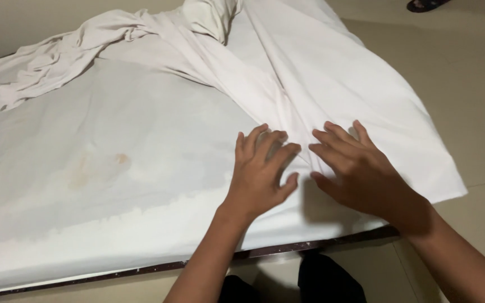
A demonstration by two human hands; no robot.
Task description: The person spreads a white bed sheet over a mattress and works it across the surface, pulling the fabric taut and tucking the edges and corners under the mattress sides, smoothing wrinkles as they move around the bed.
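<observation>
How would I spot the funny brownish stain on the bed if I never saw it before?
Start at the big white mattress that fills the left of the picture. Look left of the left hand, on the bare flat part below the crumpled sheet. The stain is a small orange-brown blot, darker than the faint pale watermarks around it.

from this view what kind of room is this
Probably a bedroom: a bare, stained mattress on a dark bed frame, a loose white sheet under the left hand and right hand, and a pale tiled floor.
</observation>
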